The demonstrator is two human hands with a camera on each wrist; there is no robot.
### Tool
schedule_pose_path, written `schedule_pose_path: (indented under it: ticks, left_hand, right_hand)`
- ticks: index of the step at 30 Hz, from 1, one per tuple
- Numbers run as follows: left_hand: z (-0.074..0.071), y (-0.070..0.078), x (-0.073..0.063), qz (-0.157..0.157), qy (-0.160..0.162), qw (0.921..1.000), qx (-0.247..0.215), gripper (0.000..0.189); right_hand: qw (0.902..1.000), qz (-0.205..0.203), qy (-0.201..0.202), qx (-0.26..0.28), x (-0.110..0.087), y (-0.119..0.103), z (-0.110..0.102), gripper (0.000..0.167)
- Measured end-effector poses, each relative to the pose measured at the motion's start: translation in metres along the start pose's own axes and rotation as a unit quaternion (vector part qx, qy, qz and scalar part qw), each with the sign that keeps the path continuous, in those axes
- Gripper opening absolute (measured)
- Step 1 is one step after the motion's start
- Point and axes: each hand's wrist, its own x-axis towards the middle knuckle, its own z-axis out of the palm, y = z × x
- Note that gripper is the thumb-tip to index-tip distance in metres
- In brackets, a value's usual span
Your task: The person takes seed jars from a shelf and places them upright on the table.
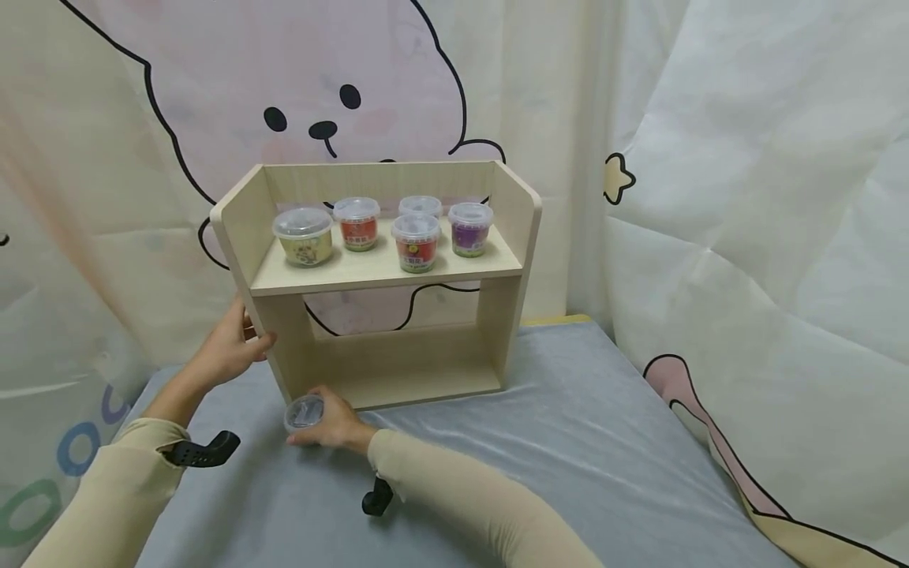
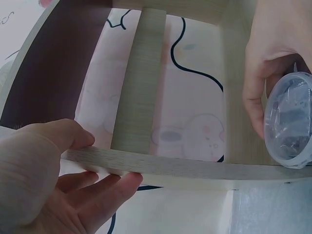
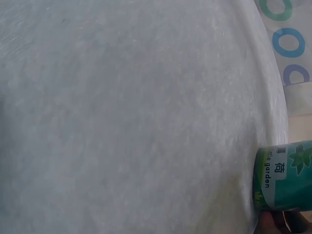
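The head view is bright under soft, diffuse light, palest on the curtain (image 1: 746, 158) at right; faint, soft-edged shadows lie on the desk (image 1: 604, 442) at lower left and lower centre, and the lids (image 1: 303, 222) catch whitish glare. Wide-angle stretch splays the sides of the shelf (image 1: 376, 278). In the left wrist view, a panel (image 2: 53, 63) at upper left falls into brownish shade and straight edges bow. The right wrist view is dimmer, greyish and soft, yet lettering on the cup (image 3: 285, 175) stays legible.
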Motion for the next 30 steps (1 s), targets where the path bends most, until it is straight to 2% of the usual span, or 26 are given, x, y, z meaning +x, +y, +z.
schedule_pose_path:
  ticks: [7, 16, 23, 30]
  left_hand:
    - [0.002, 0.0, -0.001, -0.002, 0.003, 1.0, 0.001, 0.083]
    - [0.006, 0.001, 0.0, -0.007, 0.003, 1.0, 0.0, 0.081]
    - [0.011, -0.004, 0.0, 0.006, 0.011, 0.9999, 0.001, 0.077]
    - [0.011, -0.004, 0.0, 0.016, 0.012, 0.9998, 0.003, 0.075]
  right_hand:
    - [0.9991, -0.029, -0.018, -0.025, 0.004, 0.007, -0.002, 0.073]
    - [0.997, -0.028, -0.056, -0.045, 0.004, 0.01, -0.008, 0.075]
    - [0.9973, -0.007, -0.072, -0.008, -0.005, 0.009, -0.031, 0.076]
    - [0.9971, -0.02, -0.073, 0.008, -0.012, 0.002, -0.056, 0.072]
